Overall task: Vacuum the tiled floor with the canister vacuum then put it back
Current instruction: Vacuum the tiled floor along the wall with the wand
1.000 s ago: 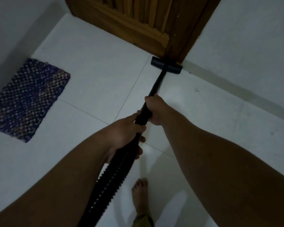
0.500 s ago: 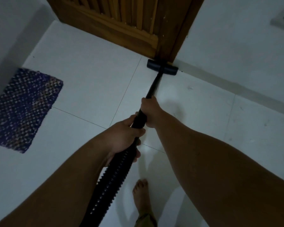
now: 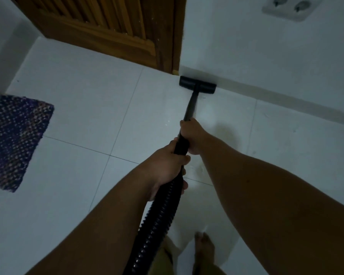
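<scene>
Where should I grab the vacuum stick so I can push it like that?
Grab the wand on its smooth thick end, coming from above and behind, as the right hand does. It is round and slopes up toward you, so fingers wrap it. The left hand grips lower, where the ribbed hose starts; that part probably bends.

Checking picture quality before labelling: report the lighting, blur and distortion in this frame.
Head view: dim, bluish light; soft shadow on the tiled floor near the right hand; wand slightly motion-blurred; wide-angle lens bends the baseboard.
</scene>
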